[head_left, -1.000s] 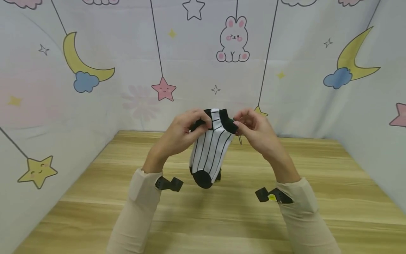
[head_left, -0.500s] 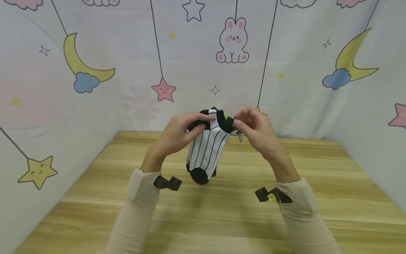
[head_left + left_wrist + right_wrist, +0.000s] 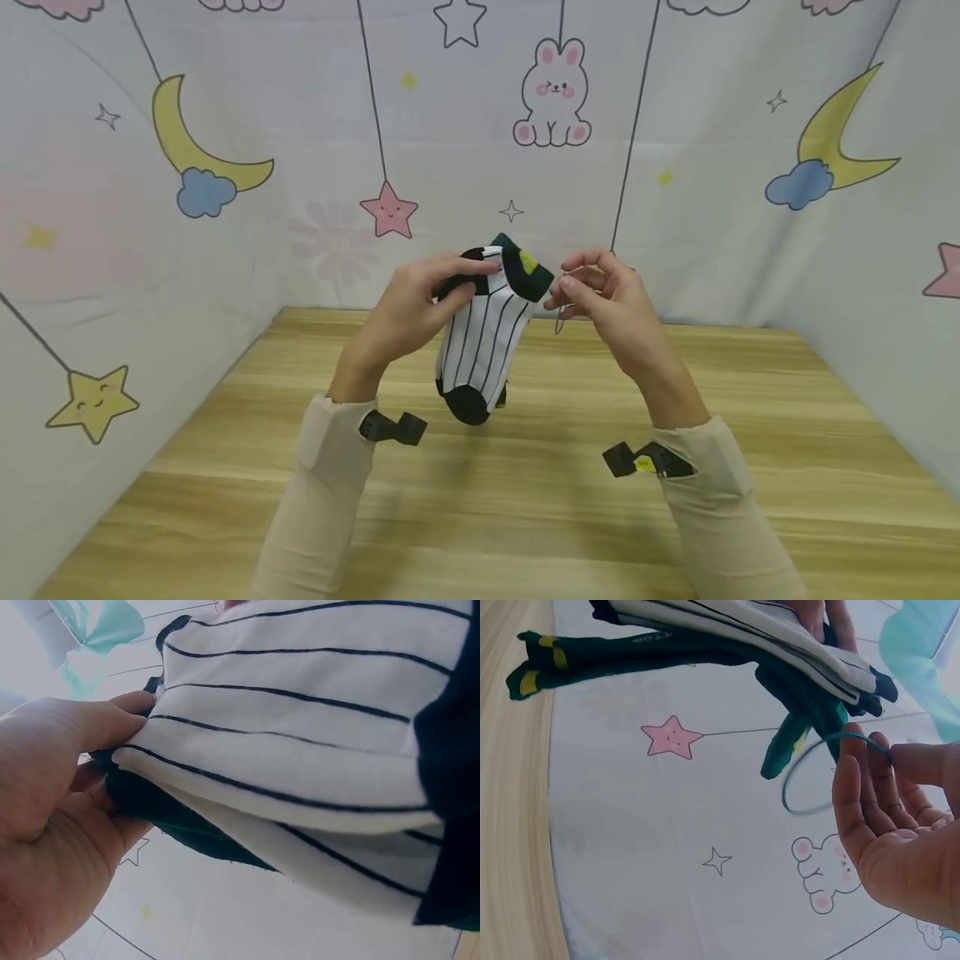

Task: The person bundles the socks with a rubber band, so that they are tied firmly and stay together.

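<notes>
Plainly, pale printed cloth [image 3: 450, 133] walls me in: a yellow moon [image 3: 171, 133] at left, a pink star [image 3: 388, 212] and a white rabbit [image 3: 553, 100] across the back, another yellow moon [image 3: 821, 137] at right. Below spreads a tabletop [image 3: 480, 525] in light wood grain with soft, streaky bands.

Next, the cloth between my hands: layered white socks [image 3: 483, 346] in smooth knit with thin black stripes, rounded black toes and black cuffs. Dark green knit [image 3: 637, 664] with yellow patches lies behind them, and farther right comes a thin, blue-green loop [image 3: 784, 784], roughly oval.

As for my arms, both reach forward in beige sleeves. My left hand [image 3: 423, 304] grips the socks near the cuffs between thumb and fingers, so they hang above the table, toes down and slightly tilted. My right hand [image 3: 615, 312] is just beside the cuffs, thumb and index pinching the loop, the other fingers loosely bent. Whether the loop touches the green cloth I cannot tell.
</notes>
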Available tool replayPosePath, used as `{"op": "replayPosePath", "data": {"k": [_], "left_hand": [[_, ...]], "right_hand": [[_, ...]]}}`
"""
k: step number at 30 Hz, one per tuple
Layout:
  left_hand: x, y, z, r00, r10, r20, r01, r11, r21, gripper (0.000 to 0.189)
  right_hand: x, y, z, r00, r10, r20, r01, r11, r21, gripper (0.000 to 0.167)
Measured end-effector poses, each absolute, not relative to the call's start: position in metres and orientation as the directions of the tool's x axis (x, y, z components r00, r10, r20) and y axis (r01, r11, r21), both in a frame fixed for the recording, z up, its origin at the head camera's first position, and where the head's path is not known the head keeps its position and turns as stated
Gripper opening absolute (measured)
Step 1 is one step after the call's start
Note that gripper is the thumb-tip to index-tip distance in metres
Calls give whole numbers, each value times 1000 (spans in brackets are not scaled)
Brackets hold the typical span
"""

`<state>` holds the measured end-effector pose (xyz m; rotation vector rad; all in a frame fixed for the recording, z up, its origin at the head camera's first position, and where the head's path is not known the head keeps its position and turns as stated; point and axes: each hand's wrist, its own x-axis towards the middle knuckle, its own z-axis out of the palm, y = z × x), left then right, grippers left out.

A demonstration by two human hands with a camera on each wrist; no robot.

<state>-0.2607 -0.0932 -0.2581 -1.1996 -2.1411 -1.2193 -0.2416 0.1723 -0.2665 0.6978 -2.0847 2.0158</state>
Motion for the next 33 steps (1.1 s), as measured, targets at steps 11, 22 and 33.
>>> {"op": "replayPosePath", "data": {"k": [11,22,33], "left_hand": [[-262,-92,-256,-533,471,703,844,241,478,33],[-262,-93,-257,-543,461,702,838,245,487,33],[-263,-93,-259,-548,459,699,833,226,505,33]], "right_hand": [[-241,172,-264,-885,-249,393,-370,-136,-919,19],[-241,174,-264,-872,-305,383,-378,-80,-923,41],[-241,164,-267,-876,-278,395,-371,-136,-919,61]]}}
